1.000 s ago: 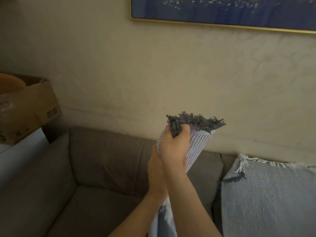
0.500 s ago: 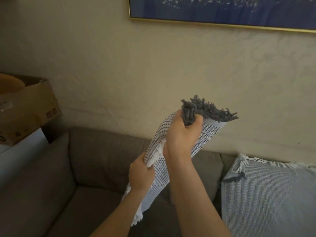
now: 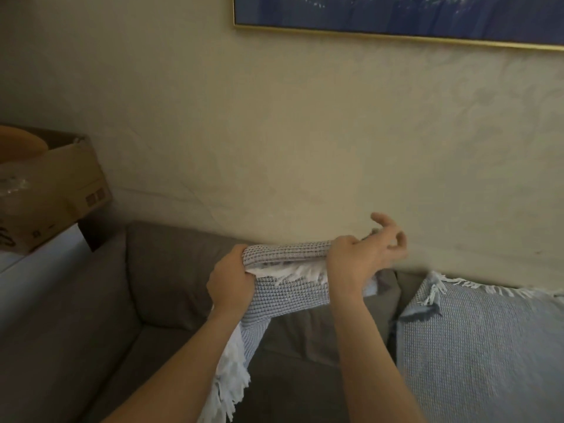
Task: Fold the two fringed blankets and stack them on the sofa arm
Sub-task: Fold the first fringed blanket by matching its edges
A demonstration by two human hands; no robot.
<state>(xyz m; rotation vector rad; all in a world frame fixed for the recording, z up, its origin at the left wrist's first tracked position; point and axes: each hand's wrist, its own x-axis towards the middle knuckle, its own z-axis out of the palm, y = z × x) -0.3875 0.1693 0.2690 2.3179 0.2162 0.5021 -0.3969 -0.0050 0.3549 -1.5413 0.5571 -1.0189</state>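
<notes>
Head view: both hands raised over a grey sofa point(image 3: 171, 279), a woven blanket point(image 3: 290, 291) stretched between them.
Left hand point(image 3: 232, 282): clenched on the blanket's left end, knuckles up.
Right hand point(image 3: 357, 261): palm and thumb pressed onto the right end; the fingers point(image 3: 393, 236) are blurred and partly spread, so how firmly it grips I cannot tell.
Blanket: held in the air in front of the sofa back, doubled over along its top edge, white fringe showing in the fold; the rest hangs below the left forearm, ending in pale fringe.
Second blanket point(image 3: 482, 346): light blue, fringed, draped over the sofa at right, apart from both hands.
Box point(image 3: 61, 190): cardboard, far left, beside the sofa.
Picture point(image 3: 396, 19): gold-framed, on the wall above.
</notes>
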